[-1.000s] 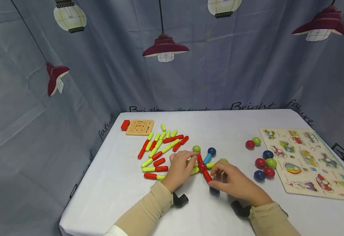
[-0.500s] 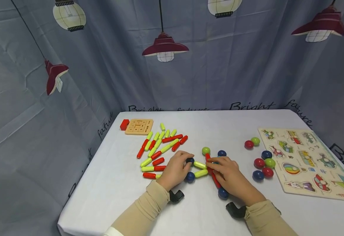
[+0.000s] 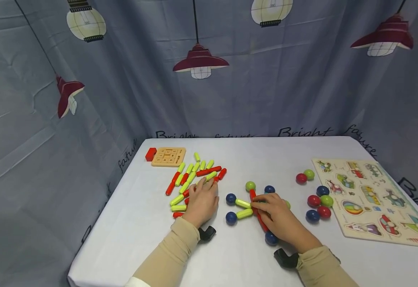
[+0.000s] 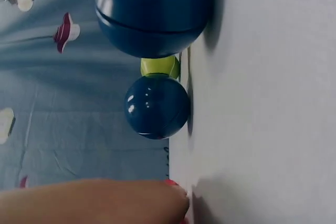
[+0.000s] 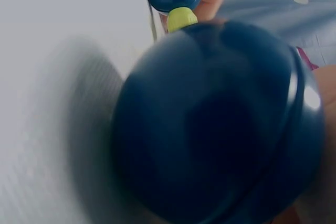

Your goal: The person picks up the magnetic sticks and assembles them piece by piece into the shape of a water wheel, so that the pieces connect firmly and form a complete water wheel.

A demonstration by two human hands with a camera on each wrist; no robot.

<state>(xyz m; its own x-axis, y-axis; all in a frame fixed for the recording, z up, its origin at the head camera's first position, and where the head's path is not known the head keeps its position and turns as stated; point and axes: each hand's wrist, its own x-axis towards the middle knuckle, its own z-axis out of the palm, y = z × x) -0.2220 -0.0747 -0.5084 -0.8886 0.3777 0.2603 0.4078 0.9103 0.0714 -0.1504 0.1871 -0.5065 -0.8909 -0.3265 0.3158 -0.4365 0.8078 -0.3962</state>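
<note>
The right hand (image 3: pixel 277 217) lies over the middle of a stick-and-ball figure (image 3: pixel 246 207) on the white worktop (image 3: pixel 259 155). Its fingers curl around the red stick (image 3: pixel 253 196) near the hub, and the hub itself is hidden under them. Of the figure, a green ball (image 3: pixel 250 185) at the far end of the red stick, two yellow-green sticks ending in blue balls (image 3: pixel 231 198) on the left, and another blue ball (image 3: pixel 270 238) by the wrist remain visible; a further ball behind the knuckles is mostly covered.

The left hand (image 3: pixel 202 199) rests flat, fingers fairly straight, on the pile of loose red and yellow-green sticks (image 3: pixel 194 175); it covers the near ones, and whether the grip has hold of any cannot be told.

The left wrist view shows only two blue balls (image 4: pixel 156 106) sideways and a fingertip; the right wrist view is filled by one blurred blue ball (image 5: pixel 220 124).
</note>
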